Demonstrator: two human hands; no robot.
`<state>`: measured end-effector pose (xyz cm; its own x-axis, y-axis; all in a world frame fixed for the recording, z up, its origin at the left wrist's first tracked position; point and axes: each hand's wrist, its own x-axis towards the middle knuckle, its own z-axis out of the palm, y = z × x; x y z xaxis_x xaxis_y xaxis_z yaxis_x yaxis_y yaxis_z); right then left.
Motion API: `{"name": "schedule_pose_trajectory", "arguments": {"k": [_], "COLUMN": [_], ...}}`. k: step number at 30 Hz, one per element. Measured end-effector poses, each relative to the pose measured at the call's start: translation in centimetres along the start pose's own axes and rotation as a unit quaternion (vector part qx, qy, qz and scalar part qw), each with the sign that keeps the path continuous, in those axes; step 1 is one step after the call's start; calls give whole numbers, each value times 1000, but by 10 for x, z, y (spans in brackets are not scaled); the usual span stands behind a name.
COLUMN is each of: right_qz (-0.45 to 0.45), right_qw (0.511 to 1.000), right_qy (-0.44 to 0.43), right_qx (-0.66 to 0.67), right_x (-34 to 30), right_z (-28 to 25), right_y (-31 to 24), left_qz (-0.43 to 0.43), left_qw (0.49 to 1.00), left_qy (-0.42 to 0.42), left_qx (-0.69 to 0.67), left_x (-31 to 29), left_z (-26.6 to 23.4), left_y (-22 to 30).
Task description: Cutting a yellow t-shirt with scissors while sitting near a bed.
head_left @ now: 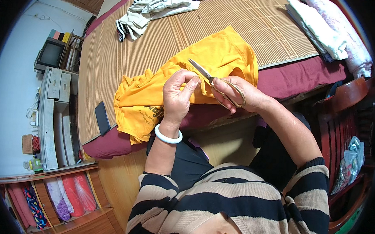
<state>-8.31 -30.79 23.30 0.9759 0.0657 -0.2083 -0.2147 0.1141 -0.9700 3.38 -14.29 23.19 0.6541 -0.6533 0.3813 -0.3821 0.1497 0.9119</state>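
Observation:
My right hand (245,92) is closed around the gold-coloured handles of a pair of scissors (202,70), whose blades lie together and point up and left. Close beside it, my left hand (176,95) is closed in a pinch between thumb and forefinger; whatever those fingertips hold is too small to make out. A white bangle (168,139) circles my left wrist. Beneath both hands a yellow garment (219,49) with dark printing is spread, rumpled, across the near edge of the bed. My left hand covers part of its cloth.
A bamboo mat (250,27) covers the bed, over a maroon sheet (298,82). Pale clothing (158,9) lies at the far side, and folded cloth (319,28) at right. A dark phone (102,118) rests on the left edge. A wooden chair (336,119) stands right, a cabinet (49,123) left.

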Motion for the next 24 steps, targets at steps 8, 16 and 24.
{"name": "schedule_pose_trajectory", "arguments": {"k": [8, 16, 24], "right_qz": [-134, -115, 4], "right_qw": [989, 989, 988], "right_qy": [53, 94, 135], "right_qx": [-16, 23, -76], "right_x": [-13, -11, -9], "right_z": [-35, -46, -47], "right_y": [-18, -19, -20], "left_qz": [-114, -78, -111], "left_qw": [936, 794, 934], "left_qy": [-329, -557, -152], "left_qx": [44, 232, 303], "left_x": [-3, -14, -6], "left_z": [-23, -5, -18], "left_y": [32, 34, 41]}}
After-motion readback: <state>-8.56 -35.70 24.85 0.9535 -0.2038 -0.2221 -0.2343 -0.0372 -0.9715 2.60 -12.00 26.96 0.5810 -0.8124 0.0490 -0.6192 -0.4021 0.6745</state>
